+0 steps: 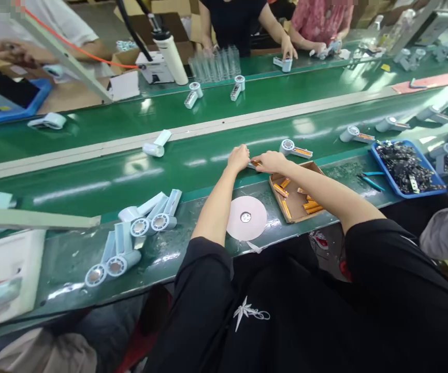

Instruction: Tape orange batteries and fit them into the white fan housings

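Note:
My left hand (239,157) is closed on a light-blue fan housing (251,166), most of which the fingers cover. My right hand (272,162) bends over the same housing, its fingers pinching an orange battery (256,162) at the open handle. Just right of my hands lies another fan housing (287,146) with an orange strip in its handle. Under my right forearm, a shallow cardboard box (295,213) holds several orange batteries (312,206). A pink paper disc-shaped roll (236,220) lies flat below my left hand.
Several light-blue housings (160,221) are grouped at left on the bench edge. A blue tray (402,194) of small black parts and blue-handled pliers (372,180) are at right. Co-workers sit across the green conveyor belt (204,129); one co-worker's hand (287,47) touches a housing.

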Motion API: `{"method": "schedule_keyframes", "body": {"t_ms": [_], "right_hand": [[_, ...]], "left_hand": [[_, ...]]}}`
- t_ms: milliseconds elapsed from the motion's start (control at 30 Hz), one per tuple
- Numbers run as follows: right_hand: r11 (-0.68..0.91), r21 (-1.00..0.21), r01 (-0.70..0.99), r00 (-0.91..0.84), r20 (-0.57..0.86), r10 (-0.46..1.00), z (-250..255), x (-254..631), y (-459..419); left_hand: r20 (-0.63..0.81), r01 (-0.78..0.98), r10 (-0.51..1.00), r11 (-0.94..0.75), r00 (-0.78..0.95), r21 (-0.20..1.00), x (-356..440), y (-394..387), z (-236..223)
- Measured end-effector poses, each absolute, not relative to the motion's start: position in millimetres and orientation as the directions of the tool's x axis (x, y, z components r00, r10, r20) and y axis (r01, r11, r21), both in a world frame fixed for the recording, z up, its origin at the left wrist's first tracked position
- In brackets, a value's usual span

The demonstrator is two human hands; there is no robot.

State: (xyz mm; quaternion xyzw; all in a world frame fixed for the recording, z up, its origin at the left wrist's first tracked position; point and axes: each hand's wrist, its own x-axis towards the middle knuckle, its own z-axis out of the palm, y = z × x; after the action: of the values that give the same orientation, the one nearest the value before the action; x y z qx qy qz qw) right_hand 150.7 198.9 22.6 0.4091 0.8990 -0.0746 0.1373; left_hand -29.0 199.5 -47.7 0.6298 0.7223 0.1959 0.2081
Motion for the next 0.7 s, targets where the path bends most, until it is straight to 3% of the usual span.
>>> {"method": "schedule_keyframes", "body": {"t_ms": [233, 467, 600, 700], "right_hand": [[0.643, -0.071, 0.762, -0.625, -0.337, 0.704, 0, 130, 209], [0.727, -0.035, 0.685, -0.689, -0.355, 0.632, 12, 128, 221], [0.769, -0.051, 0.638, -0.737, -0.332, 0.589, 15, 135, 229], [0.796, -0.065, 0.602, -0.771, -0.308, 0.558, 11, 144, 231]], "left_hand": [[-0.010, 0.799, 0.995, 0.084, -0.098, 0.596, -36, 211, -66], [0.100, 0.746, 0.986, 0.034, -0.134, 0.665, -32, 205, -58], [0.186, 0.760, 0.974, -0.023, -0.129, 0.650, -40, 118, -58], [0.122, 0.780, 0.988, -0.151, 0.097, 0.607, -56, 15, -61]]}}
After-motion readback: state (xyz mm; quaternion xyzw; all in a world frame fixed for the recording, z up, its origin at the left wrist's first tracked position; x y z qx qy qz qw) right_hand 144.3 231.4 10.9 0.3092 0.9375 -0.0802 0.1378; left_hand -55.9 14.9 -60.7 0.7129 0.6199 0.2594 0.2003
